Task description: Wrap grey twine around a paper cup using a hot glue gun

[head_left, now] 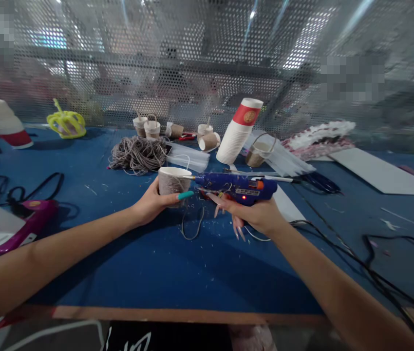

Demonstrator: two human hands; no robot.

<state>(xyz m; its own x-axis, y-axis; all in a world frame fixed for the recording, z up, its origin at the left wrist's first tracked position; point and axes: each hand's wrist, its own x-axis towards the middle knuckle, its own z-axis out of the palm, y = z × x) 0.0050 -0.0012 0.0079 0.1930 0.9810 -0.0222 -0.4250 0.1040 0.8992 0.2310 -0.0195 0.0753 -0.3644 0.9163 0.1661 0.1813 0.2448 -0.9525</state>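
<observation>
My left hand (pixel 153 202) is closed around a paper cup (pixel 174 181) wound with grey cord, its thumb with a long turquoise nail across the near side. The cup's white rim faces up, and a loose tail of cord (pixel 192 237) hangs below it onto the table. In my right hand (pixel 256 214) is a blue glue gun (pixel 234 185) with a small red light lit on its body. Its metal nozzle points left and reaches the cup's rim; whether it touches cannot be made out.
A heap of grey cord (pixel 139 155) lies behind the cup. Leaning stacked paper cups (pixel 232 139), a small cord-wrapped basket (pixel 258 152) and several small cups stand farther back. At left are a purple glue gun (pixel 20 226) and a yellow basket (pixel 66 126). Black cables (pixel 360 265) run along the right.
</observation>
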